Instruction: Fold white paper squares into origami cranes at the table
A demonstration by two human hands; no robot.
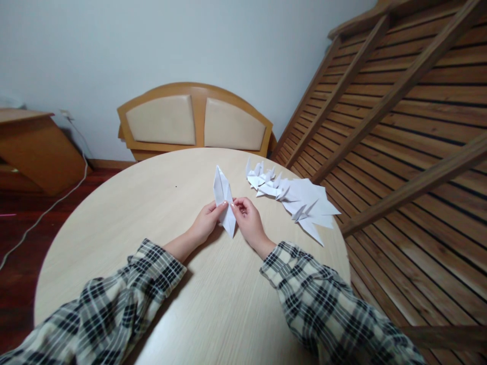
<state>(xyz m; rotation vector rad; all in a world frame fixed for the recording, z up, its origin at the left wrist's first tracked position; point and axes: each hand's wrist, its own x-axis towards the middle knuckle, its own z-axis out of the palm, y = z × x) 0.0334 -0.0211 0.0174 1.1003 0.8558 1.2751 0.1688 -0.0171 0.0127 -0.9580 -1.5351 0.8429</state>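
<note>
Left hand (205,222) and right hand (249,223) hold folded paper (221,188) over a counter (125,213) — fingers (245,205) of both clamped on its sides.

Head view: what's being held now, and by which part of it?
A folded white paper, pinched near its middle: the left grip on its left side, the right grip on its right side.
</note>
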